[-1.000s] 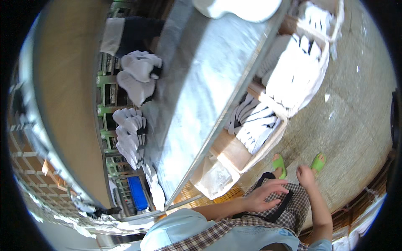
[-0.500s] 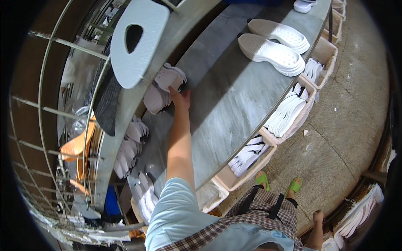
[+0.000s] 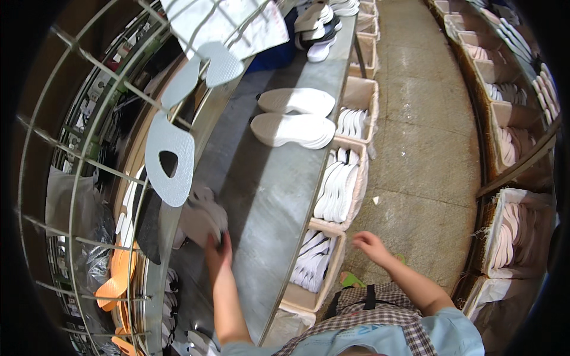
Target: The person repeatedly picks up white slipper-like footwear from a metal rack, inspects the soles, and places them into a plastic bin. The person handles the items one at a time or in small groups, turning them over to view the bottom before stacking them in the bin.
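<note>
At the left edge of the grey bench (image 3: pixel 279 184), my left hand (image 3: pixel 221 252) grips the near end of some pale shoe soles (image 3: pixel 205 216), slightly blurred and stacked or paired. Its fingers close around their edge, and the hidden side of the grip cannot be made out. Over the aisle to the right hangs my right hand (image 3: pixel 369 246), its fingers loosely curled with nothing visible in them. Further along the bench lie a white shoe sole (image 3: pixel 297 102) and a stack of white shoe soles (image 3: pixel 294 130), well beyond my left hand.
A wire grid (image 3: pixel 74 178) with a grey cut-out sheet (image 3: pixel 178 142) borders the left. Lined bins (image 3: pixel 338 234) of soles stand along the bench's right edge. Across the floor (image 3: pixel 415 130) are more bins (image 3: pixel 490 261). Darker soles (image 3: pixel 320 26) sit at the far end.
My view has swung rightward along the aisle. The soles at my left hand now look tilted and blurred. My right hand has come up from the lower right edge to over the aisle.
</note>
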Demonstrator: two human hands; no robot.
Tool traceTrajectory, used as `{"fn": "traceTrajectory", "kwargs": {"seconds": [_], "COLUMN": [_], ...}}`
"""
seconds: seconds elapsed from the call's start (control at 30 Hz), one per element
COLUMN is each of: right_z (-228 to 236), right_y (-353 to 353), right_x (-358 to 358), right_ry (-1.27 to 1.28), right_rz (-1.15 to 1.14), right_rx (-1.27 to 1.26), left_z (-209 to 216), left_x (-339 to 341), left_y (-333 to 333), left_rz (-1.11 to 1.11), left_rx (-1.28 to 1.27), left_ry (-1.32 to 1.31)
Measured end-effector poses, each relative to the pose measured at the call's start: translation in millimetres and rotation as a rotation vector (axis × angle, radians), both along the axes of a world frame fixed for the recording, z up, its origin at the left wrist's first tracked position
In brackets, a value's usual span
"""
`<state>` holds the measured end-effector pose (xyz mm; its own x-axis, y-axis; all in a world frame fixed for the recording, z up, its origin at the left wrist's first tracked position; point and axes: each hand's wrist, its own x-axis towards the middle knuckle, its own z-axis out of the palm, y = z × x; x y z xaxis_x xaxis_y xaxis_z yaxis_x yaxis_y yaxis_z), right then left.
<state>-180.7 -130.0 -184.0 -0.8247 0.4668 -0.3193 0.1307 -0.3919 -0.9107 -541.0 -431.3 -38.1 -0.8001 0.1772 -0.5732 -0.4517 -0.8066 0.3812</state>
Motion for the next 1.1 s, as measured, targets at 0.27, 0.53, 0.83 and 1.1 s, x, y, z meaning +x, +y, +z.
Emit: {"fn": "traceTrajectory", "kwargs": {"seconds": [0.27, 0.53, 0.83, 1.1], "right_z": [113, 128, 144, 158], "right_y": [-28, 4, 51, 58], "right_x": [-71, -10, 57, 90], "right_ry": [0.153, 0.474, 0.387, 0.382], "right_rz": [0.506, 0.339, 0.257, 0.111], "right_rx": [-0.904, -0.972, -0.906, -0.781], "left_z": [56, 72, 57, 21], "left_x": [312, 358, 305, 295], "left_y": [29, 91, 170, 229], "left_rz": [-0.476, -0.924, -0.758, -1.091], "left_rx": [-0.44, -0.623, -0.528, -0.29], "left_ry": [-0.039, 0.526, 0.658, 0.48]}}
